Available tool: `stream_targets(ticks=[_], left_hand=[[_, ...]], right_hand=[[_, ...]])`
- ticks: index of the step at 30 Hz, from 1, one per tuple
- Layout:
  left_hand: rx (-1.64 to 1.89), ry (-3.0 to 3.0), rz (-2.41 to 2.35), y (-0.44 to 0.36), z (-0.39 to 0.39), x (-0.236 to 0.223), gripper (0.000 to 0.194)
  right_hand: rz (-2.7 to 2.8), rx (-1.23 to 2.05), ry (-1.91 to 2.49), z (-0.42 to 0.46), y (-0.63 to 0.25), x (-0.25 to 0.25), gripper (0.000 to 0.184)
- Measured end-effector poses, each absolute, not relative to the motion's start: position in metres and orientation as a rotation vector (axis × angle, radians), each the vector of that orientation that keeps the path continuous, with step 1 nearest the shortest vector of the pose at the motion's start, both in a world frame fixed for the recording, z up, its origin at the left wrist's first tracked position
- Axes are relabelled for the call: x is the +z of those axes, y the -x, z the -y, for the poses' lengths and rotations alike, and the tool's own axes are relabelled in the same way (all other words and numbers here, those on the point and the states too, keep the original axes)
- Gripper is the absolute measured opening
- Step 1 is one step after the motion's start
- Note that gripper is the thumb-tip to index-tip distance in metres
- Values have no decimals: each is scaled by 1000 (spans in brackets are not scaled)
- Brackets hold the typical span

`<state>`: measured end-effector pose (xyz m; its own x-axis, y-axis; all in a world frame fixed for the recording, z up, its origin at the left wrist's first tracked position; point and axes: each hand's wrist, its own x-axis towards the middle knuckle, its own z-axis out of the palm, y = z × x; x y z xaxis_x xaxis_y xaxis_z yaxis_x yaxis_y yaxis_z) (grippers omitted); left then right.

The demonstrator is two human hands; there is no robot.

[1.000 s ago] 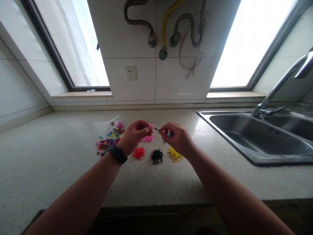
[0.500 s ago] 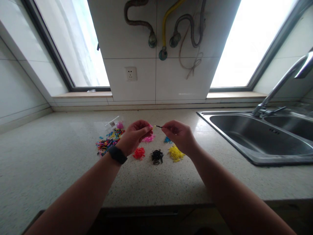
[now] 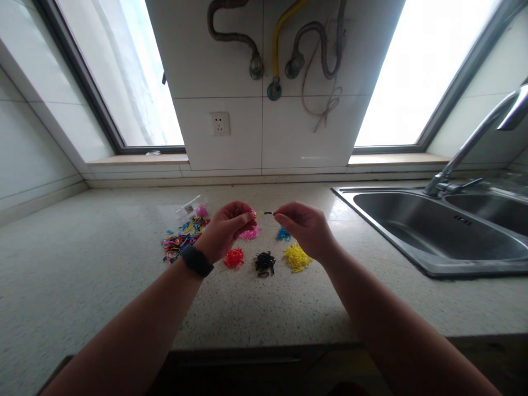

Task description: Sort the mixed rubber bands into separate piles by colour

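Observation:
My left hand (image 3: 231, 225), with a dark band on its wrist, pinches a few small rubber bands (image 3: 254, 213), pink and yellow at the fingertips. Across a small gap, my right hand (image 3: 303, 225) grips a black rubber band (image 3: 269, 213) between thumb and forefinger. Both hands hover over the counter. Below them lie sorted heaps of rubber bands: a pink heap (image 3: 249, 234) partly behind my left hand, a blue heap (image 3: 283, 234) by my right, a red heap (image 3: 234, 258), a black heap (image 3: 264, 263) and a yellow heap (image 3: 297, 257).
A mixed-colour heap of rubber bands (image 3: 178, 245) lies left of my left hand, in front of a clear plastic bag (image 3: 187, 208). The speckled counter (image 3: 264, 313) runs to a steel sink (image 3: 429, 231) with a tap (image 3: 466, 143) on the right.
My right hand has shifted slightly right with the black rubber band, and the gap to the left fingertips is a little wider. My left hand stays nearly still.

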<state>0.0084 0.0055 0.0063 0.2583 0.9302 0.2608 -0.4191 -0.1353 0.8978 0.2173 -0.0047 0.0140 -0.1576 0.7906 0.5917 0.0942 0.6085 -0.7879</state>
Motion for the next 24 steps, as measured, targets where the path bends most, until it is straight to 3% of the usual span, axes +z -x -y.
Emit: stream_targets(ticks=[24], left_hand=[[1242,-1191,-542,-9,-1,10,16]], right_hand=[[1689,812,762,8,-219,18,20]])
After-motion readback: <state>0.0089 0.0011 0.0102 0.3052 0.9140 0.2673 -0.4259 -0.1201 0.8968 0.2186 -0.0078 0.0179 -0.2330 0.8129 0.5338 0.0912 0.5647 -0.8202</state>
